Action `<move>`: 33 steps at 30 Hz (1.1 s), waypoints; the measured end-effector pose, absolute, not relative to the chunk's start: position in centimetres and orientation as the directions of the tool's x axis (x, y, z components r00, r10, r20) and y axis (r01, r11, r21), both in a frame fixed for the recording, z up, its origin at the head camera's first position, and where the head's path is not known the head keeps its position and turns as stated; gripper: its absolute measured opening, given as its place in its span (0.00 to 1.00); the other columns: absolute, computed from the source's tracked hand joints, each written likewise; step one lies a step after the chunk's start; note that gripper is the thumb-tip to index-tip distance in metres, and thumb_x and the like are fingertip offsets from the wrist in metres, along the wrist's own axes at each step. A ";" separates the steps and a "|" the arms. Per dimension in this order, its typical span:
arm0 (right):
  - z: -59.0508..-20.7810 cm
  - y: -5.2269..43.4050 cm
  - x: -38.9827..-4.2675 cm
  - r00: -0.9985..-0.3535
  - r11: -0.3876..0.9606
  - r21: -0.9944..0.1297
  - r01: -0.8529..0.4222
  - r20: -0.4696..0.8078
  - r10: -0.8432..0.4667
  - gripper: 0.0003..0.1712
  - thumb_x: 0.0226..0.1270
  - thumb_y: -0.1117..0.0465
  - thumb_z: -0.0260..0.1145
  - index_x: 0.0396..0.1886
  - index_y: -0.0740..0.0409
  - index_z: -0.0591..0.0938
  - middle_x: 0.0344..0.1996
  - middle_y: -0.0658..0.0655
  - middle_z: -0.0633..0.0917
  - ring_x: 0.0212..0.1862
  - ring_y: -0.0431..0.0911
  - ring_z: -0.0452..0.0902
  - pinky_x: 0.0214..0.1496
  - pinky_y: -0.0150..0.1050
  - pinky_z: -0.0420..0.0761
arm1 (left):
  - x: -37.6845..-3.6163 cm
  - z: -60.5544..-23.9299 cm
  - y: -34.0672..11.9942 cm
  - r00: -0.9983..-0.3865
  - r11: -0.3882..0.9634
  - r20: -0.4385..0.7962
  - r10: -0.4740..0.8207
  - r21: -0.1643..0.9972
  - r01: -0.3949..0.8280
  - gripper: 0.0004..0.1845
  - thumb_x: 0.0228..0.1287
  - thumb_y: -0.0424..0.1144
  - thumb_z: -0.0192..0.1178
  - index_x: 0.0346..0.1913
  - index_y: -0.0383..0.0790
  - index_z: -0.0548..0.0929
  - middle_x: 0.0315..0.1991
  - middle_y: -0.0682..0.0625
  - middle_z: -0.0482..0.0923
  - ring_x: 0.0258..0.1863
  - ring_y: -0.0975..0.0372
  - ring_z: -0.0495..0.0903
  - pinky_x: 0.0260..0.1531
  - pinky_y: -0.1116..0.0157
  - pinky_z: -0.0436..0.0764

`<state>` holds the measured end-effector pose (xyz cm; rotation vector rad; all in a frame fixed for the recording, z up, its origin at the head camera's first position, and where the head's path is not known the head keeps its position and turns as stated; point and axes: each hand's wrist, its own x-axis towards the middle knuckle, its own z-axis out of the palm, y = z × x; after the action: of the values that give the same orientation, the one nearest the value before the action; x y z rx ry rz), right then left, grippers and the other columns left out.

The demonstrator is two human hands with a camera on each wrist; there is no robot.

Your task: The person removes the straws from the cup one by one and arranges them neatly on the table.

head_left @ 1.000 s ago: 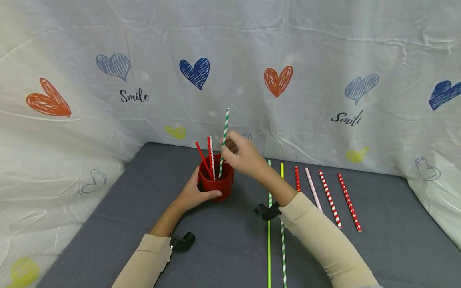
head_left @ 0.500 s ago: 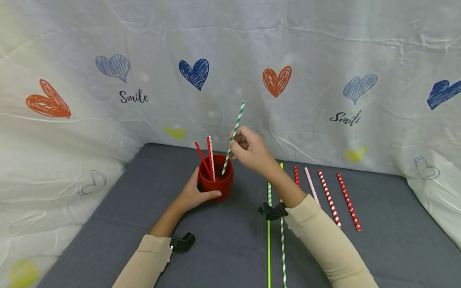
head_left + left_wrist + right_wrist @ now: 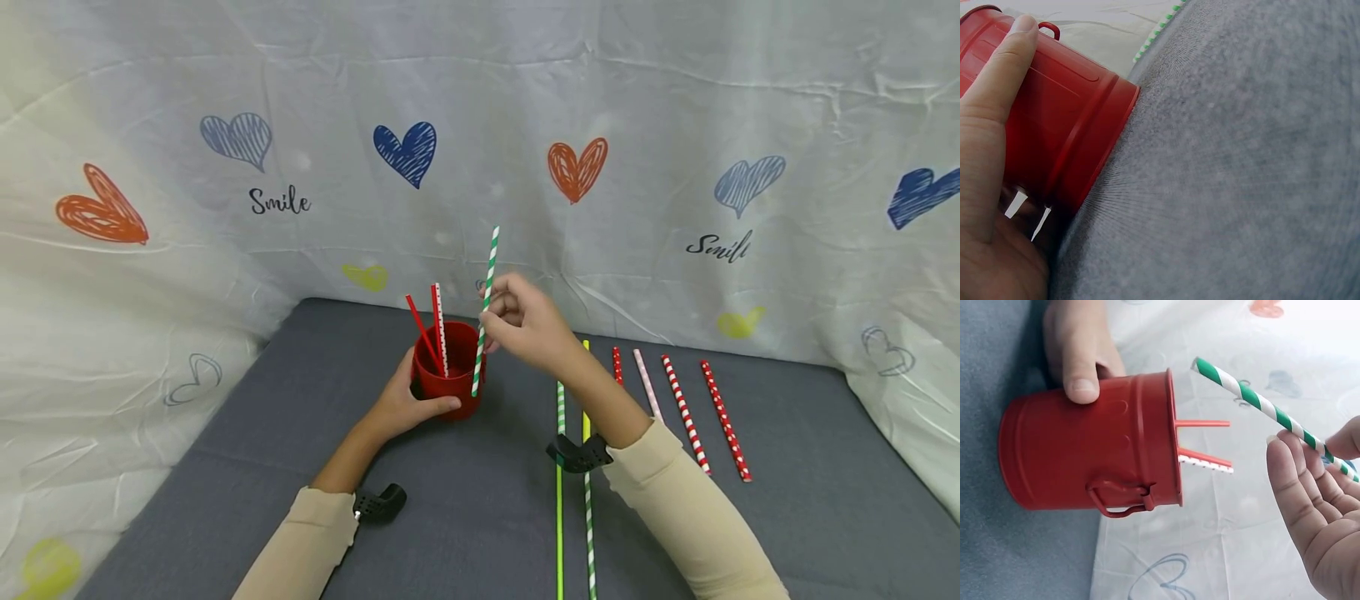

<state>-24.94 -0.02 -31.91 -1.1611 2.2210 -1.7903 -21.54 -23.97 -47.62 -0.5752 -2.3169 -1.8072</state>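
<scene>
A small red metal bucket (image 3: pixel 442 392) stands on the grey cloth, its side handle (image 3: pixel 1122 499) showing in the right wrist view. My left hand (image 3: pixel 405 406) grips it, thumb across the front. Two plain red straws and a white dotted straw (image 3: pixel 441 333) lean inside, tops above the rim. Between thumb and fingers my right hand (image 3: pixel 525 323) pinches a green-and-white striped straw (image 3: pixel 486 308), just right of the bucket. That straw's lower end overlaps the bucket's right side in the head view; in the right wrist view it is apart from the rim.
On the cloth to the right lie several straws: green-striped (image 3: pixel 561 407), lime (image 3: pixel 559 533), yellow (image 3: pixel 587 375), dark-green-striped (image 3: pixel 590 525), red dotted (image 3: pixel 617 365), pale pink (image 3: pixel 648 383), red-and-white striped (image 3: pixel 686 414) and another red dotted (image 3: pixel 726 421). A heart-printed curtain (image 3: pixel 495 83) hangs behind.
My right hand has lifted the green-and-white straw out of the bucket and shifted it right; the straw tilted, then came more upright and lower. The left hand and bucket have stayed put.
</scene>
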 end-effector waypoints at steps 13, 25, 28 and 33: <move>-32.6 1.9 -22.9 -0.751 0.055 -0.919 -0.391 0.283 -0.596 0.30 0.71 0.72 0.61 0.69 0.65 0.62 0.32 0.68 0.81 0.27 0.58 0.80 0.37 0.48 0.84 | -20.1 -45.0 -23.4 -0.906 0.184 0.358 0.226 0.898 0.400 0.48 0.52 0.28 0.75 0.74 0.34 0.58 0.66 0.41 0.68 0.62 0.52 0.69 0.58 0.53 0.74; -33.3 3.8 -21.0 -0.759 0.076 -0.918 -0.390 0.274 -0.590 0.31 0.70 0.71 0.62 0.69 0.59 0.63 0.33 0.66 0.81 0.25 0.55 0.80 0.37 0.48 0.83 | -21.5 -47.6 -24.2 -0.903 0.176 0.364 0.229 0.897 0.406 0.49 0.53 0.34 0.76 0.74 0.43 0.58 0.68 0.47 0.66 0.64 0.54 0.68 0.57 0.52 0.76; -33.7 4.2 -20.7 -0.752 0.075 -0.909 -0.410 0.291 -0.591 0.30 0.70 0.71 0.62 0.69 0.60 0.65 0.33 0.67 0.81 0.24 0.53 0.80 0.36 0.47 0.83 | -21.4 -47.6 -24.2 -0.910 0.186 0.349 0.224 0.901 0.391 0.48 0.54 0.36 0.77 0.74 0.45 0.59 0.68 0.49 0.67 0.64 0.54 0.68 0.57 0.51 0.76; -34.2 4.9 -20.1 -0.747 0.068 -0.903 -0.425 0.307 -0.590 0.27 0.70 0.71 0.63 0.66 0.62 0.69 0.34 0.66 0.81 0.25 0.52 0.80 0.34 0.45 0.83 | -21.3 -47.4 -24.1 -0.928 0.202 0.311 0.205 0.914 0.351 0.48 0.53 0.36 0.77 0.74 0.48 0.59 0.67 0.52 0.67 0.64 0.57 0.67 0.58 0.49 0.74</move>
<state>-20.12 4.92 -34.23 -1.0489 2.1886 -1.7655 -21.34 -24.10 -47.41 -0.5444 -2.3383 -1.8328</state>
